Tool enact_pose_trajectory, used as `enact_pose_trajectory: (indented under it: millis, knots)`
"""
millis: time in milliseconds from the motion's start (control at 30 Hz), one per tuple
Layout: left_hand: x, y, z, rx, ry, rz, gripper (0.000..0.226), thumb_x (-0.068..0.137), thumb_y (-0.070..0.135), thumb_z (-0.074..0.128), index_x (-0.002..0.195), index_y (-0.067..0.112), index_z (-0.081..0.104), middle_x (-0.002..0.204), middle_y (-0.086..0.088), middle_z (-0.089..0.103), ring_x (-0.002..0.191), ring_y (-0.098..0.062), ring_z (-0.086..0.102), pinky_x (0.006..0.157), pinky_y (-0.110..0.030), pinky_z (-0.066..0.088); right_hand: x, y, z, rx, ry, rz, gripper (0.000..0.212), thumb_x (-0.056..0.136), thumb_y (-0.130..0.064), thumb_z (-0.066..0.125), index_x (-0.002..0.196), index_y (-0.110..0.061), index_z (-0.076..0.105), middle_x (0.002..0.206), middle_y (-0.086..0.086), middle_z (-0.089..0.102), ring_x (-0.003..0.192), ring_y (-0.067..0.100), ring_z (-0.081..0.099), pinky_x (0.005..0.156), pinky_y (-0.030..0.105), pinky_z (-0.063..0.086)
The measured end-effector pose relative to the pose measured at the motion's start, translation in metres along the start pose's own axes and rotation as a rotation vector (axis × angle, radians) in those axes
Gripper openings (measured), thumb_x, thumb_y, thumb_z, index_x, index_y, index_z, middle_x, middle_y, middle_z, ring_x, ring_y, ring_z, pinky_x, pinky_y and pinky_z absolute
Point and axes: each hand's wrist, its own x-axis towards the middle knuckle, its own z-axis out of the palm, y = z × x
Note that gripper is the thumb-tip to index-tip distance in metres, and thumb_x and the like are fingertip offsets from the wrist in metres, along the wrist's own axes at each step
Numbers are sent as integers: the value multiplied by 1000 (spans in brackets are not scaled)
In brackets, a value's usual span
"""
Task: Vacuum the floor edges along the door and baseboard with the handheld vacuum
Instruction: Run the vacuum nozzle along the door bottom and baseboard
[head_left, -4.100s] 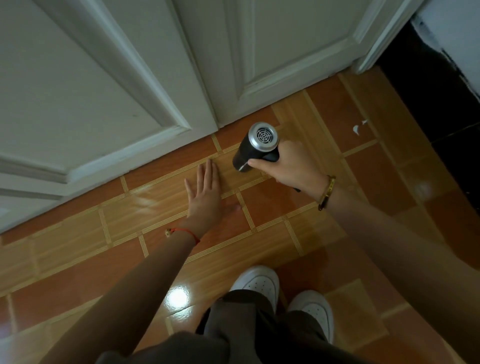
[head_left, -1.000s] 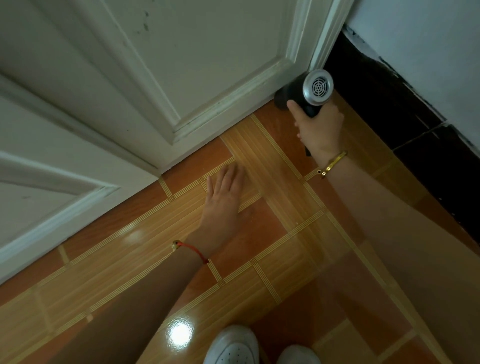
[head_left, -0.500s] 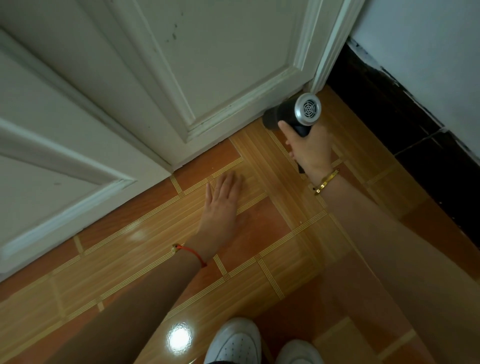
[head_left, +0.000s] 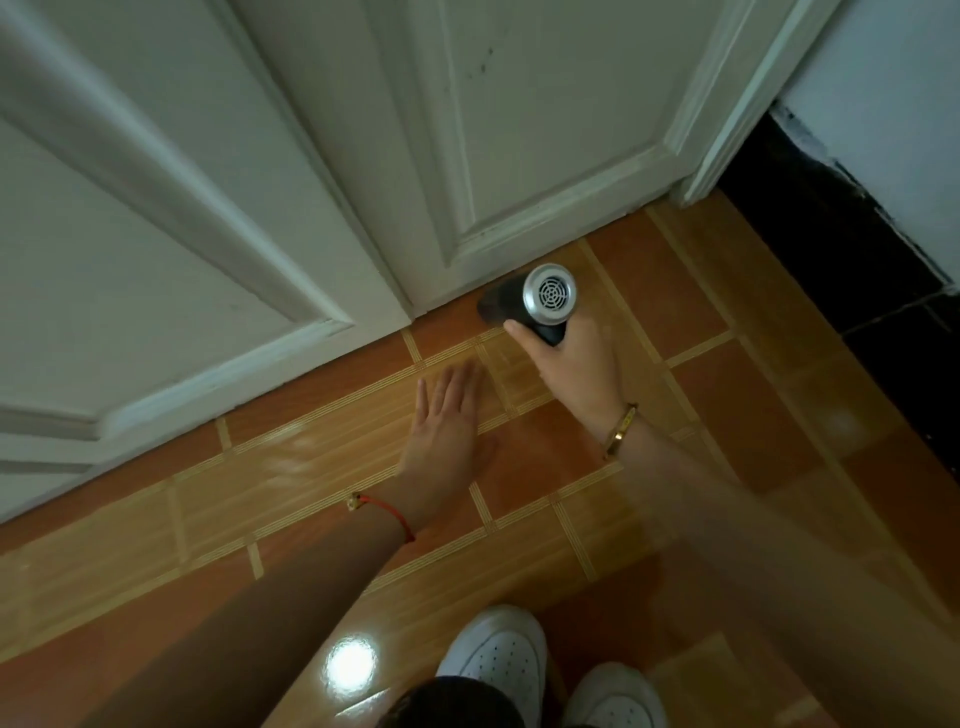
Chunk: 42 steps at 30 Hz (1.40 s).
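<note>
The handheld vacuum (head_left: 530, 306) lies low over the floor (head_left: 691, 415) at the foot of the right door leaf (head_left: 545, 130). It has a short black cylindrical body and a round silver end cap whose grille faces up at the camera. Its dark nose points toward ten o'clock and sits just at the door's bottom edge; whether it touches the door is unclear.

The right hand (head_left: 576, 369) comes in from five o'clock and grips the black handle under the cap, thumb laid along the body. A gold bangle (head_left: 621, 431) circles that wrist.

At seven o'clock of the vacuum, near it, the left hand (head_left: 447, 426) rests flat on the tiles with its fingers straight and close together. A red string bracelet (head_left: 387, 512) is on its wrist.

The floor is glossy orange-brown tile crossed by paler wood-grain bands and thin ribbed yellow lines, with a bright glare spot (head_left: 350, 667) at six o'clock.

Both door leaves are white-painted panels with raised mouldings, the left leaf (head_left: 156, 234) at nine o'clock. A white frame post (head_left: 727, 104) stands at one o'clock. Beyond it, well apart at two o'clock, runs a shiny black baseboard (head_left: 831, 234) under a pale wall (head_left: 883, 104) with a ragged paint edge.

Two white perforated shoes (head_left: 498, 660) sit at six o'clock.
</note>
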Motion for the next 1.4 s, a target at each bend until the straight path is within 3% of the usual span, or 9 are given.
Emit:
enact_pose_trajectory:
  millis: [167, 300, 433, 533, 667, 1000, 1133, 1400]
  knots:
    - [-16, -12, 7, -3, 14, -39, 84, 98, 46, 49, 158, 15, -3, 167, -7, -2, 153, -26, -8, 120, -48, -11, -7, -10, 10, -54, -67, -50, 50, 79, -48, 74, 116, -15, 65, 103, -3, 71, 92, 7, 63, 58, 1, 39]
    - [-22, -17, 7, 15, 14, -51, 85, 98, 48, 48, 157, 14, -2, 167, -8, -1, 153, -27, -7, 118, -46, -13, -3, -5, 1, -99, 46, -46, 54, 80, -48, 73, 119, -13, 62, 107, 0, 71, 95, 13, 66, 57, 4, 35]
    - [-28, -19, 4, 31, 2, -65, 85, 98, 48, 48, 157, 12, -2, 167, -9, -1, 153, -28, -6, 123, -50, -7, -3, -4, -1, -118, 54, -49, 54, 80, -50, 72, 118, -12, 63, 107, 1, 71, 95, 13, 65, 62, 11, 42]
    - [-33, -18, 2, 32, -6, -62, 84, 99, 46, 48, 157, 12, -3, 166, -10, -1, 153, -28, -6, 123, -50, -6, -11, -9, 12, -89, 24, -87, 53, 80, -49, 73, 117, -12, 64, 106, -2, 71, 94, 10, 65, 61, 4, 41]
    - [-44, -19, -2, 32, -16, -54, 82, 100, 44, 47, 157, 12, -3, 166, -10, -1, 153, -29, -6, 124, -52, -1, -25, -16, 35, -104, -40, -112, 54, 80, -56, 68, 113, -13, 64, 96, -3, 72, 85, 9, 66, 65, 22, 54]
    - [-76, -48, -1, 60, -105, -135, 79, 102, 44, 36, 156, 8, -8, 166, -11, -9, 153, -31, -9, 123, -52, 0, -54, -45, 86, -144, -146, -281, 58, 80, -58, 69, 120, -17, 60, 101, -4, 72, 86, 7, 63, 60, 22, 49]
    - [-88, -57, -1, 83, -124, -178, 77, 103, 45, 32, 155, 7, -9, 166, -14, -8, 153, -31, -10, 123, -52, -1, -63, -57, 105, -107, -249, -294, 57, 80, -56, 70, 122, -20, 59, 106, -5, 72, 94, 12, 68, 69, 25, 55]
    - [-97, -56, -3, 83, -147, -190, 75, 104, 44, 31, 156, 8, -8, 165, -14, -11, 152, -31, -13, 123, -52, 0, -69, -65, 116, -218, -371, -448, 63, 81, -56, 68, 131, -21, 52, 107, -3, 73, 92, 16, 70, 68, 35, 59]
